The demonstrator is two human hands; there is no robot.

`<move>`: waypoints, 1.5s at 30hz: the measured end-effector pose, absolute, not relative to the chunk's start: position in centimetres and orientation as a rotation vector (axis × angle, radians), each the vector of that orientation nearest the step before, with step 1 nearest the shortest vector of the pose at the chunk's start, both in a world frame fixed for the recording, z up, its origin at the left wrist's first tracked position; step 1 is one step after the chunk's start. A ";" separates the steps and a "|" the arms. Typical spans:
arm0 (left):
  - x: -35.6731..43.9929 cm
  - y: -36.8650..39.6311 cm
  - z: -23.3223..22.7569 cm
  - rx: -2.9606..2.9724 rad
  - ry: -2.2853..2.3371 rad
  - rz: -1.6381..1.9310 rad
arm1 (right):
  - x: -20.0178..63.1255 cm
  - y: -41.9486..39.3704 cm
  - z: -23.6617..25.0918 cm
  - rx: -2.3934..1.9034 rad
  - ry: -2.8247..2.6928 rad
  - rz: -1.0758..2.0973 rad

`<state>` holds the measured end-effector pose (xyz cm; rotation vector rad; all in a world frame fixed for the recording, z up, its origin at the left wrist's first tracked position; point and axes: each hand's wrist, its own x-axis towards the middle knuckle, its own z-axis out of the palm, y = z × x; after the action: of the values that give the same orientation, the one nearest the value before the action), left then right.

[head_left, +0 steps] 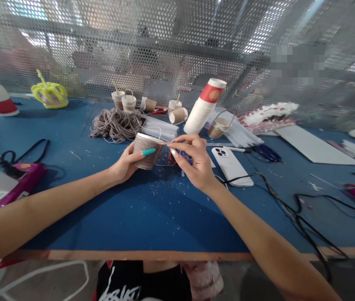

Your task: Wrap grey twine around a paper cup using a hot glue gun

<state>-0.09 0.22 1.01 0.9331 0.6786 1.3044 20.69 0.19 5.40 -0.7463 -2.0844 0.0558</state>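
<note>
Left hand (126, 164) wrapped round a string-covered cup (148, 151), fingers closed on its side, thumb across the front. Right hand (196, 161) pinched together at the cup's rim, fingertips (173, 147) touching it, maybe on a thin string end, too small to tell. Cup held tipped just over the blue table (152, 213), near the middle.

Probably light and a bit squashy, being paper under string. Rough string, so not slippery. Best held gently round the middle, not squeezed hard, or it could bend.

Now big to small. One blue table. One tall stack of paper cups (204, 108), leaning, red one on top. One flat white sheet (310, 146) to the right. One messy pile of grey string (116, 124) behind the cup. One white phone (232, 165) lying just beside the right hand. One yellow crown toy (49, 94) far left. Two pink things (14, 184), one at each side. About six small finished cups (129, 101) at the back, some lying down. Several black cables (290, 205) across the table.
</note>
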 end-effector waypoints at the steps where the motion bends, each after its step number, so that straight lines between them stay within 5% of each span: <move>1: -0.1 0.2 1.0 0.929 0.676 1.306 | 20.7 0.2 5.4 -0.746 -2.082 0.060; 16: 0.1 0.2 0.9 0.916 0.693 1.313 | 20.1 -0.8 4.7 -0.562 -2.059 0.170; 25: 0.4 0.1 0.9 0.937 0.745 1.342 | 20.1 -0.8 4.3 -0.528 -1.924 0.601; 45: 0.2 0.0 0.5 1.152 0.969 1.433 | 19.9 -1.2 4.7 -0.674 -2.106 0.446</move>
<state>0.24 0.02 0.45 1.1517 0.9693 1.4328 19.87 -1.23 4.65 -0.6737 -2.1062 0.4455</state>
